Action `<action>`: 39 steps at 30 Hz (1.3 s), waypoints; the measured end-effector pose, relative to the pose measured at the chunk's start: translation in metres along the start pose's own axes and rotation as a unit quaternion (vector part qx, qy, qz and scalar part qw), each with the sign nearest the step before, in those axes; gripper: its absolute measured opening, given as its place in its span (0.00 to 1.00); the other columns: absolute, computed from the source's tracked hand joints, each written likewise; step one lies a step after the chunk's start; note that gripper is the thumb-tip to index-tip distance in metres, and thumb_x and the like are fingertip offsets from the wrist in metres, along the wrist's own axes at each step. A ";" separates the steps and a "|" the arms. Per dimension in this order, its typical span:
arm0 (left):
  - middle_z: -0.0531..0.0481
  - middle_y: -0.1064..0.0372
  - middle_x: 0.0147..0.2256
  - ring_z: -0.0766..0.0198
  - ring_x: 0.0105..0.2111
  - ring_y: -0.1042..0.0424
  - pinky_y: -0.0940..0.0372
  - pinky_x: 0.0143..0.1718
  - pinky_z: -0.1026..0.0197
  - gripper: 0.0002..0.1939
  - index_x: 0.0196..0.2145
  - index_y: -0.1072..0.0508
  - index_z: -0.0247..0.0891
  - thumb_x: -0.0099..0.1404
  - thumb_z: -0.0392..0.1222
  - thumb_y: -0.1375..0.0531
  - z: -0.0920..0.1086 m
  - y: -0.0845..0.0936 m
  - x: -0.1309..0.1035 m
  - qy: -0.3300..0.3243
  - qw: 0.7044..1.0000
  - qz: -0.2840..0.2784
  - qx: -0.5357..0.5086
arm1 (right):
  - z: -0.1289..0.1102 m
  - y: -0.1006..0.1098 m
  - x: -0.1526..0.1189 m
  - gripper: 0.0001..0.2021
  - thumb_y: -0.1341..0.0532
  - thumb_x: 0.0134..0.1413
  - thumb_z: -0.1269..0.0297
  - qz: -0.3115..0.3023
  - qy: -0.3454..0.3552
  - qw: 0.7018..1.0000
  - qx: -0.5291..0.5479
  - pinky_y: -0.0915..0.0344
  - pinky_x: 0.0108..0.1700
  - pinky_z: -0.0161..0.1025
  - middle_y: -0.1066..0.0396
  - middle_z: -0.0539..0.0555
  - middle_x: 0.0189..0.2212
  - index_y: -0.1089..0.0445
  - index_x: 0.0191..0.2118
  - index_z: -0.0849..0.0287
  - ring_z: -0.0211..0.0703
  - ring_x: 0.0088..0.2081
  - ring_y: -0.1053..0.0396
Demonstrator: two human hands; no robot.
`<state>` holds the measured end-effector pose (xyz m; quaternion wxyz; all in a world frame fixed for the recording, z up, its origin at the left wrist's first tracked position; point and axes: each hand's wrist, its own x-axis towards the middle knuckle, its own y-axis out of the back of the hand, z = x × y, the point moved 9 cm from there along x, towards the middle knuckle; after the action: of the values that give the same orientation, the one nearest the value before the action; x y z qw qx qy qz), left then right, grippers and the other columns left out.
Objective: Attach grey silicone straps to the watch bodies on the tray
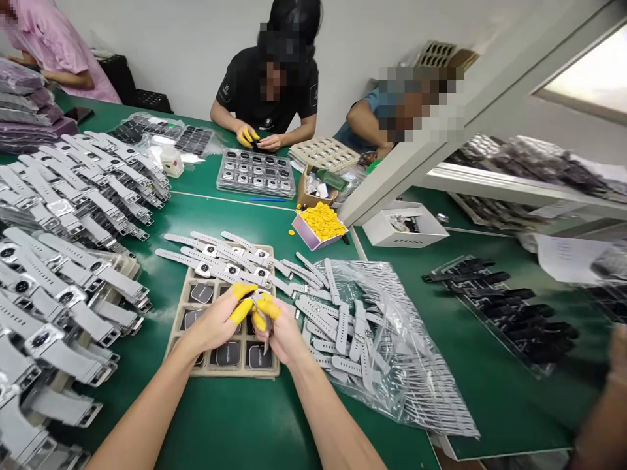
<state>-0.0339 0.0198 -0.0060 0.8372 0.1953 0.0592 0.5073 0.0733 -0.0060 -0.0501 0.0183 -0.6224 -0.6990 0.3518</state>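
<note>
Pinching grey strap (257, 298) in R hand (287, 331), fingers nearly closed, above tray (245, 374). L hand (215, 321) at its end, fingers part-curled; contact hidden, can't tell. Prob. light, bendy; metal end stiff, slick, scratchable. Best hold: side edges nr. end.

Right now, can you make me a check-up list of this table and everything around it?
Surface: glossy green tabletop.
Job's things: light-grey perforated straps; beige compartment tray with square dark-faced pieces; grey-strapped watches heaped left.
Clutter: yellow rubbery bits fill a small open box; one lies outside.
Hands: left and right, yellow-tipped, pinch a small grey part.
Cables: nothing seen.
Surroundings: people opposite; blurred arm right.
</note>
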 end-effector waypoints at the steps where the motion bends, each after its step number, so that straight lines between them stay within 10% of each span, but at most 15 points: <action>1: 0.42 0.27 0.55 0.54 0.55 0.26 0.30 0.57 0.51 0.20 0.61 0.31 0.41 0.74 0.41 0.45 -0.004 0.002 0.001 0.009 0.999 0.019 -0.028 | -0.002 0.001 0.001 0.19 0.30 0.49 0.48 0.006 0.011 1.000 0.001 0.51 0.17 0.30 0.38 0.42 0.15 0.36 0.32 0.55 0.30 0.15 0.49; 8: 0.44 0.24 0.41 0.57 0.40 0.23 0.25 0.40 0.57 0.14 0.41 0.24 0.37 0.63 0.49 0.33 -0.011 0.024 -0.001 0.039 0.958 0.224 -0.173 | 0.004 -0.003 0.001 0.25 0.34 0.52 0.37 -0.024 -0.024 0.998 -0.059 0.59 0.17 0.31 0.40 0.41 0.17 0.34 0.34 0.57 0.28 0.15 0.54; 14: 0.47 0.23 0.40 0.63 0.27 0.23 0.31 0.21 0.65 0.24 0.39 0.32 0.38 0.54 0.52 0.26 -0.031 0.070 -0.020 0.090 0.841 0.411 -0.340 | 0.011 -0.012 -0.008 0.20 0.37 0.58 0.44 -0.097 -0.100 0.978 -0.157 0.63 0.18 0.32 0.43 0.41 0.16 0.32 0.33 0.59 0.27 0.15 0.57; 23: 0.49 0.23 0.35 0.65 0.23 0.26 0.35 0.19 0.68 0.25 0.39 0.34 0.38 0.52 0.48 0.26 -0.036 0.098 -0.027 0.077 0.817 0.478 -0.314 | -0.001 0.002 -0.008 0.17 0.35 0.55 0.48 -0.064 -0.096 0.969 -0.217 0.61 0.18 0.31 0.39 0.42 0.17 0.32 0.31 0.58 0.27 0.16 0.54; 30: 0.51 0.26 0.24 0.59 0.21 0.27 0.28 0.22 0.59 0.24 0.52 0.27 0.34 0.62 0.50 0.36 -0.045 0.036 -0.002 0.186 0.942 0.189 -0.206 | -0.030 0.013 0.002 0.17 0.31 0.51 0.51 0.028 0.066 0.993 -0.097 0.48 0.20 0.31 0.30 0.45 0.20 0.34 0.32 0.57 0.30 0.16 0.44; 39: 0.44 0.26 0.58 0.53 0.60 0.27 0.31 0.63 0.49 0.31 0.57 0.23 0.43 0.60 0.28 0.49 -0.014 0.008 0.000 -0.042 0.991 0.065 0.112 | -0.001 -0.011 0.002 0.16 0.32 0.54 0.51 -0.060 0.005 0.993 -0.099 0.52 0.17 0.30 0.29 0.47 0.18 0.33 0.33 0.59 0.30 0.13 0.46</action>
<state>-0.0448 0.0263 -0.0158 0.7770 0.3120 0.0675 0.5426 0.0640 -0.0039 -0.0444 -0.0190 -0.5801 -0.7663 0.2756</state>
